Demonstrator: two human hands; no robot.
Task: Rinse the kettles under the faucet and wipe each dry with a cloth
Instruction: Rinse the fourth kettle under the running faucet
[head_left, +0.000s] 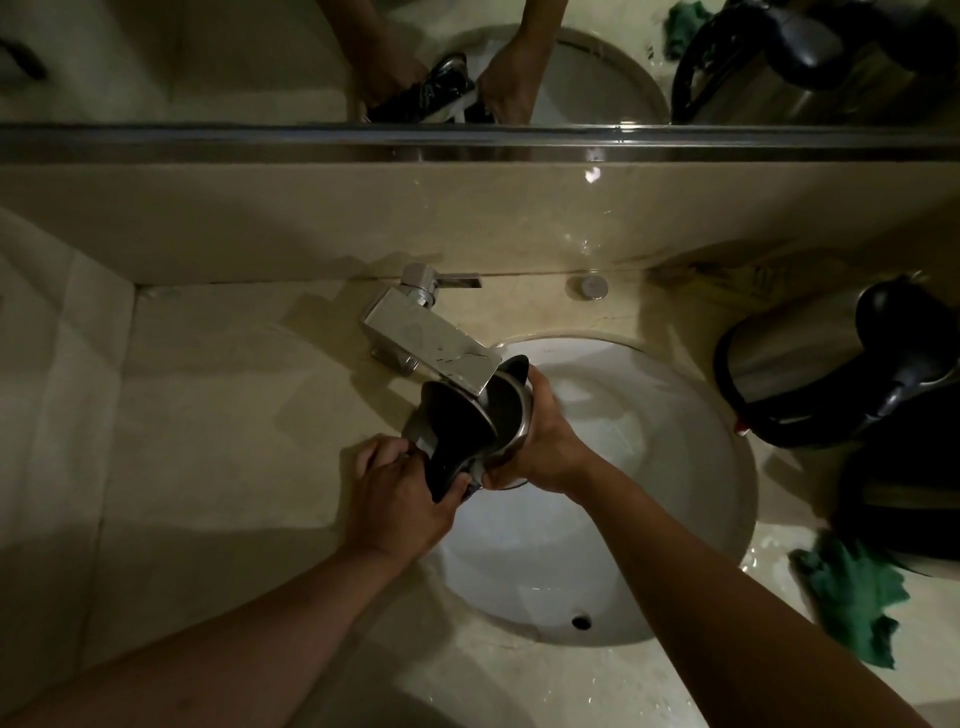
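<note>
Kettle (506, 415): steel, lid open, tilted under the faucet (431, 345) over the sink (675, 467); contents not visible.
Left hand (400, 499): gripping the black handle.
Right hand (540, 441): wrapped around the body.
Second kettle (795, 364): on the counter (208, 415), right of the sink.
Green cloth (852, 597): crumpled near it.

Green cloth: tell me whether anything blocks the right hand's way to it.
Nothing visible does. The green cloth lies on the counter right of the sink. The right hand holds the kettle under the faucet.
</note>
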